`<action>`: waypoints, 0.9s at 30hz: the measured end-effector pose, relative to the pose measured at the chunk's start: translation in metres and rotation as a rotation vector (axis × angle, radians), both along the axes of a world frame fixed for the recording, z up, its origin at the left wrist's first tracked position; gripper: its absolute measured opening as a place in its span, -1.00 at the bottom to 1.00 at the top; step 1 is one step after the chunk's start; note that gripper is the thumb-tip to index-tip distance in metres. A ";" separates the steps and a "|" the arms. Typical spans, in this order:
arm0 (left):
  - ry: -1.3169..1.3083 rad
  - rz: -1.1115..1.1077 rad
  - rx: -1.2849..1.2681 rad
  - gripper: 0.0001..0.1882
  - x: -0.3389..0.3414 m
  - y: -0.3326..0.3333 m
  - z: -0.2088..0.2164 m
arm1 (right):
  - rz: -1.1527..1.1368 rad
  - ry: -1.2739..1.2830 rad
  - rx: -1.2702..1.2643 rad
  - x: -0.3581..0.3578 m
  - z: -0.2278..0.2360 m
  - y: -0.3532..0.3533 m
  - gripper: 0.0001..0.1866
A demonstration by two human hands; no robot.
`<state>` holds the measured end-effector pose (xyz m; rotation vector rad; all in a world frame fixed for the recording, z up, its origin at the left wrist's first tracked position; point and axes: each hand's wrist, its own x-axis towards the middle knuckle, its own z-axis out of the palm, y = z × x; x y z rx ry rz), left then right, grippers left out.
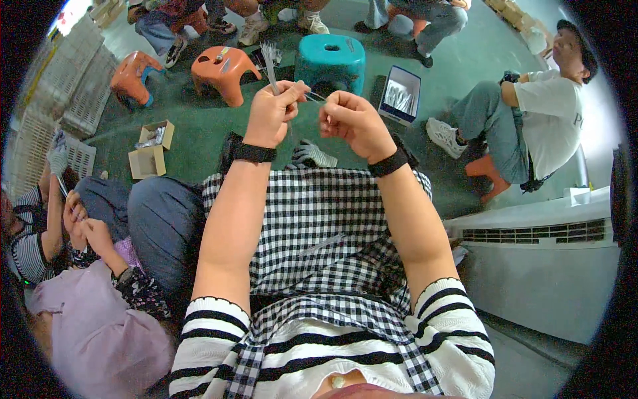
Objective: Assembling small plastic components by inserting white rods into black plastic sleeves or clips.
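Observation:
My left hand (271,114) is raised in front of me, closed round a bundle of thin whitish strips (270,61) whose upper ends fan out above the fist. Opposite it, my right hand (355,125) is pinched at the end of a thin pale strip (315,98) that spans the gap between the hands. What kind of strips they are is too fine to make out. Below the hands, a grey knitted glove (314,154) lies past the edge of my checked apron (312,213). A thin translucent strip (323,245) rests on the apron over my lap.
Ahead stand a teal stool (331,56) and two orange stools. A blue-and-white box (397,120) holds silvery strips; an open cardboard box (147,163) sits left. People sit ahead, at the right, and close at my left. A white panel with a vent (531,233) is at right.

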<state>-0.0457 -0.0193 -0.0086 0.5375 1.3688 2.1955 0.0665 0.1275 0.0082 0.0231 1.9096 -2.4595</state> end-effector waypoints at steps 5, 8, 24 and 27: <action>-0.153 -0.102 0.134 -0.80 0.004 0.002 0.003 | -0.047 0.149 -0.456 0.001 -0.004 -0.006 -0.87; -0.163 -0.080 0.157 -0.79 0.000 0.000 0.002 | 0.026 0.141 -0.385 -0.004 -0.009 -0.003 -0.88; 0.015 0.132 0.034 -0.86 0.002 -0.002 0.007 | -0.143 -0.027 0.204 -0.009 -0.002 0.000 -0.82; 0.052 0.134 0.011 -0.84 0.001 -0.002 0.007 | -0.115 -0.055 0.011 -0.010 -0.008 0.001 -0.81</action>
